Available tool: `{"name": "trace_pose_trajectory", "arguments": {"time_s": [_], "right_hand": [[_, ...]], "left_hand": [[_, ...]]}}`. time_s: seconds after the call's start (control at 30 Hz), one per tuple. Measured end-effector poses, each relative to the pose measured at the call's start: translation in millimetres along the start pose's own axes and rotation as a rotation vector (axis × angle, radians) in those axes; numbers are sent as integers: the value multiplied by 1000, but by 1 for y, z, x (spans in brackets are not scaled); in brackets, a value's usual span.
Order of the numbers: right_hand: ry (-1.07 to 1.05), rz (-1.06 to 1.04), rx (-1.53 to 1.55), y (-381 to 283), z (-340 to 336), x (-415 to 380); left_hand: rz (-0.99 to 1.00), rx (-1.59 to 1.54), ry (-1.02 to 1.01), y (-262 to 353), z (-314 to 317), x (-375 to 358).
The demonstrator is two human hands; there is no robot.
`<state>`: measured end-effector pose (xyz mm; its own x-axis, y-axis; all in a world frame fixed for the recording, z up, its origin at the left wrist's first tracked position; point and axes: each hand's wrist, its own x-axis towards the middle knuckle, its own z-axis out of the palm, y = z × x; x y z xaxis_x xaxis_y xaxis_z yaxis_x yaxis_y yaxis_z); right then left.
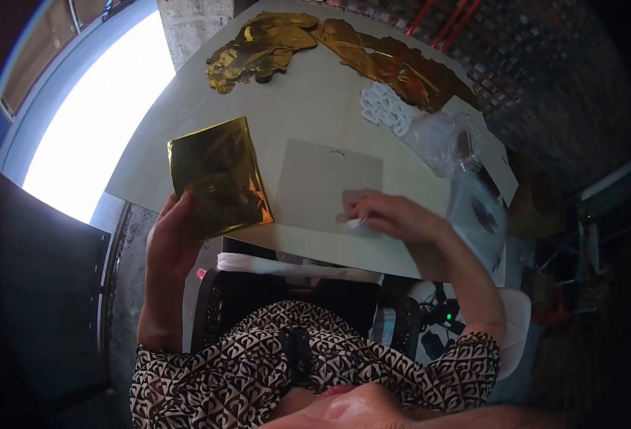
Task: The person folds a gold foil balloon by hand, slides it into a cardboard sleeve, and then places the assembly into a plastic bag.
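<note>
My left hand (171,243) holds a folded square of shiny gold foil (219,175) by its lower edge, raised over the near left edge of the white table (308,100). My right hand (394,216) rests on the table to the right of it, fingers pinched on a small white piece (355,223). That hand lies on the near right part of a grey sheet of card (323,182), which lies flat on the table.
Crumpled gold foil shapes (344,46) spread across the table's far side. A white lacy piece (387,109) and clear plastic bags (448,143) lie at the right. A bright window (94,121) is on the left, a brick wall (544,64) at the far right.
</note>
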<state>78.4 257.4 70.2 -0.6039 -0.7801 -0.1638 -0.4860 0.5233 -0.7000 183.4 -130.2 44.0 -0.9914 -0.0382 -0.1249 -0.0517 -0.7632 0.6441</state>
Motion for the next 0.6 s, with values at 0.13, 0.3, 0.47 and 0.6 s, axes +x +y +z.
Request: {"name": "trace_pose_trajectory", "arguments": {"time_s": [0.13, 0.3, 0.47, 0.6], "right_hand": [[210, 244, 408, -19, -4, 4], [419, -269, -641, -8, 36, 17], [740, -129, -483, -32, 62, 2], [793, -151, -597, -39, 109, -1]], "left_hand": [[-31, -26, -68, -5, -1, 13], [-109, 92, -110, -4, 16, 38], [-261, 306, -252, 2, 44, 96], [-459, 660, -541, -2, 85, 143]]}}
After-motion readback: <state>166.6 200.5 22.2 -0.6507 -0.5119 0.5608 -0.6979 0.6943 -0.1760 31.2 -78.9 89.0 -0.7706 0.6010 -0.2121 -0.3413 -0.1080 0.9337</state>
